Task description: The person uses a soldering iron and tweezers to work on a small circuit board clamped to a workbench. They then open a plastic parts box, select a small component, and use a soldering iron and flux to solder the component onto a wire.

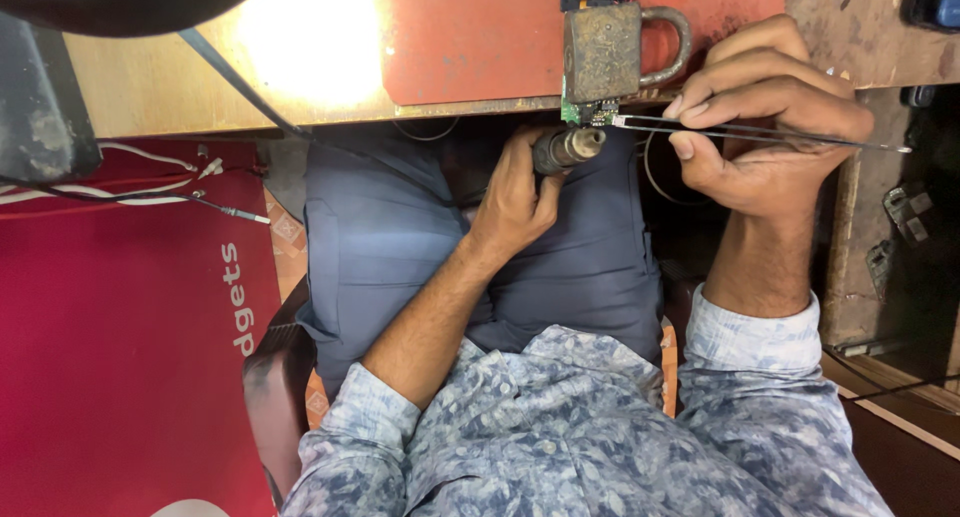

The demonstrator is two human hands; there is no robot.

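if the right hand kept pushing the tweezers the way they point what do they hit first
Probably the small green circuit board under the padlock; the tweezers in the right hand already nearly touch it.

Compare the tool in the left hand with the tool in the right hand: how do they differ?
The hot-air nozzle in the left hand is thick, round and metallic grey; the tweezers in the right hand are thin, long and dark. The nozzle is gripped in a fist, the tweezers pinched between fingertips. Both aim at the small green circuit board under the padlock.
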